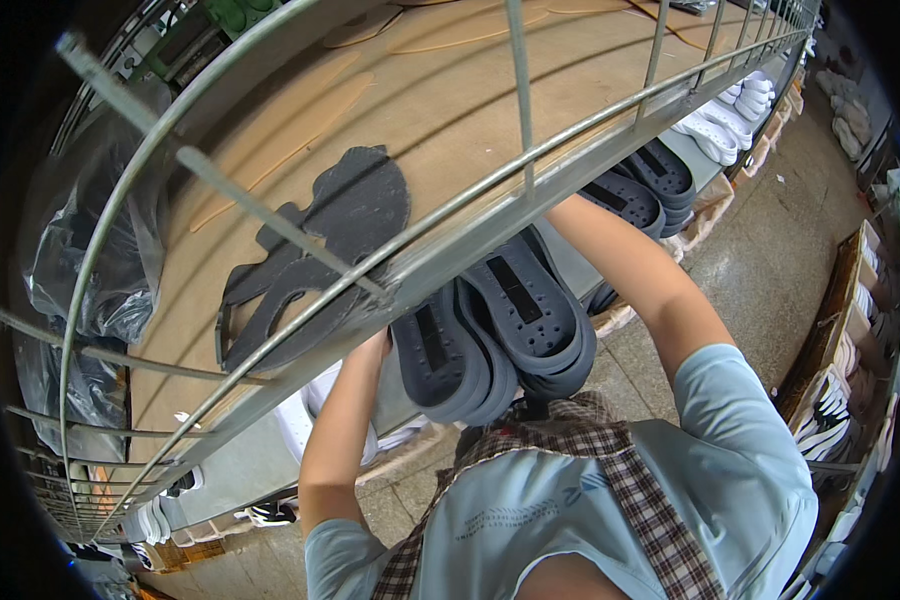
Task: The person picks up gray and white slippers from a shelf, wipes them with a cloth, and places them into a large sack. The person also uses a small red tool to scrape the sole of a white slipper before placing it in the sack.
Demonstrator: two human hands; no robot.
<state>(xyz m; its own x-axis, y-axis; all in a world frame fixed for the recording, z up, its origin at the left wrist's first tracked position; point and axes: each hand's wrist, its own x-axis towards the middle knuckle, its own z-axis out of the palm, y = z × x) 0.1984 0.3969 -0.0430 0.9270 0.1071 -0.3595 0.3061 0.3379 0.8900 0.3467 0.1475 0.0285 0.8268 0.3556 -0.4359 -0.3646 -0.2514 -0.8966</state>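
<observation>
Two stacks of dark grey shoe soles sit side by side in front of me, below the wire rack's edge: a left stack (435,355) and a right stack (530,300). The top soles have small holes and a black strip down the middle. My left hand (375,345) is beside the left stack, its fingers hidden by the rack's edge. Past the right stack reaches my right forearm (630,265); that hand is out of sight under the rack. Farther right lie more dark grey soles (625,200).
The wire rack (530,170) crosses above my hands, its board (470,90) carrying a dark cut-out sheet (340,230). White soles (715,130) rest along the bench at far right, others (295,425) at left. Clear plastic bags (95,250) hang left. A shoe-filled crate (830,350) stands right.
</observation>
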